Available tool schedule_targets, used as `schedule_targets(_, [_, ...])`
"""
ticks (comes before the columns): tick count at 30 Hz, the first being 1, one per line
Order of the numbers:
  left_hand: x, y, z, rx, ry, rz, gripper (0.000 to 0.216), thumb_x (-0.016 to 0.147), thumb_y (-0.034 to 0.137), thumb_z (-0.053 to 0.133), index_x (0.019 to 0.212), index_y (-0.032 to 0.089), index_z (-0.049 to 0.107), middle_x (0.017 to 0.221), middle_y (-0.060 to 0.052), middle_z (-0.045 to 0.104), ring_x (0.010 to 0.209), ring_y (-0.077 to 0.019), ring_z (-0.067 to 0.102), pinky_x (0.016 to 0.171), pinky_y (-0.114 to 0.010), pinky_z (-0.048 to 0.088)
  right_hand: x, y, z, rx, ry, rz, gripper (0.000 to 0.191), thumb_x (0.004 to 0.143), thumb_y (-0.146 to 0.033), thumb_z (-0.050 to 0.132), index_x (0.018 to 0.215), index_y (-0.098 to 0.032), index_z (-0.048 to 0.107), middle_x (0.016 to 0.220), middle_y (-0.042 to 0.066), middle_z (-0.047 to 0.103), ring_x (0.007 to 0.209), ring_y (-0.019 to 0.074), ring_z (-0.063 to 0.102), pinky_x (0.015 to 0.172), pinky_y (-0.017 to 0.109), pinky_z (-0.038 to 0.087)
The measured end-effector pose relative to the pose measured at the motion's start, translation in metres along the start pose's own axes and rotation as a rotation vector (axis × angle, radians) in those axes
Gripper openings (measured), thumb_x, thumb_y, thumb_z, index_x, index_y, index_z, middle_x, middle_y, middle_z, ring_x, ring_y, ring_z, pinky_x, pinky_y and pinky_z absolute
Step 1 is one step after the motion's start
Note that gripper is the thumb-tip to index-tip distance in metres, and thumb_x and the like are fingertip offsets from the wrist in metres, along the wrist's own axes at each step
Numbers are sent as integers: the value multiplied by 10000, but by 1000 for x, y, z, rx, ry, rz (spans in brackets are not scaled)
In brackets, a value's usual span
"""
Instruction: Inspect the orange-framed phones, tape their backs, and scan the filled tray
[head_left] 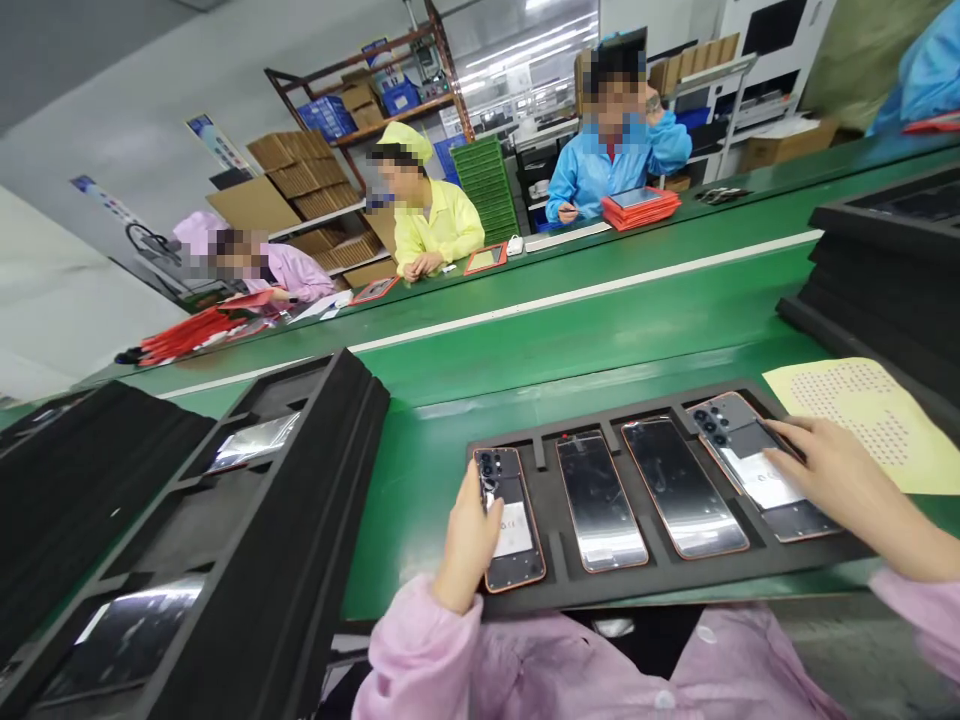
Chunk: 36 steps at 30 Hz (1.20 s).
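Note:
A black foam tray (551, 520) lies in front of me with several phones in its slots. In its leftmost slot a smartphone (514, 525) shows its camera side and a white label; my left hand (466, 540) is closed around its left edge, thumb over the back. Another smartphone (739, 450), also camera side showing, is in the rightmost slot. My right hand (836, 470) grips its right edge, with the thumb on the back and some fingers hidden. Between them lie two phones with dark glass facing up, a narrower one (600, 500) and a wider one (682, 490).
Stacked black foam trays (300, 530) holding glossy panels stand at left; more dark trays (892, 270) are stacked at right. A yellow dotted sheet (862, 410) lies beside my tray. Across the green bench (600, 300), several co-workers sit near red folders (641, 208).

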<state>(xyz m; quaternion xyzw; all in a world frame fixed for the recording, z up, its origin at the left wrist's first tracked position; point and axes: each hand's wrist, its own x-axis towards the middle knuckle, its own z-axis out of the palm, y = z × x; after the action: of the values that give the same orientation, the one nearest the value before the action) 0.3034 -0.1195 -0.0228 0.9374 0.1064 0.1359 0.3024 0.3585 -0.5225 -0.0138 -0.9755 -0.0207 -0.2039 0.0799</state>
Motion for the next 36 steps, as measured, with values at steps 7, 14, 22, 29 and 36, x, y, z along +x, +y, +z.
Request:
schedule_targets(7, [-13,100,62,338,-393,188,680,828,417,530,1369,30,387,1470,-255,329,1396,-347,250,1121,-480,266,-13,-101,31,7,-244,-192,436,773,-351,580,1169,-173,616,1263,150,569,1169,314,513,938,435,444])
schedule_targets(14, [-6,127,72,459,-504,160,725,792,231,565,1424,17,281,1429,-269,390,1357,-355,334,1079,-439,342,-10,-126,17,-14,-401,-111,426,758,-142,513,1180,-109,556,1203,194,596,1134,315,556,857,388,484])
schedule_targets(22, [1,123,68,539,-532,131,738,816,457,557,1429,120,319,1473,-229,341,1374,-379,287,1009,-487,411,11,-71,-4,70,-429,68,440,818,-180,411,1239,-96,508,729,87,684,664,250,668,609,323,502])
schedule_targets(29, [11,129,53,568,-538,132,725,774,196,521,1447,89,273,1424,-277,390,1253,-396,469,911,-462,480,-20,-64,16,147,-252,24,387,814,-331,437,1089,-147,639,1189,150,604,1134,325,523,880,450,461])
schedule_targets(36, [29,48,26,-117,-430,-89,690,777,151,443,1448,170,285,1099,-104,698,1005,-218,664,881,-344,517,-40,-1,10,-27,-145,215,468,821,-419,406,1095,-101,612,1076,226,600,973,374,556,860,507,437])
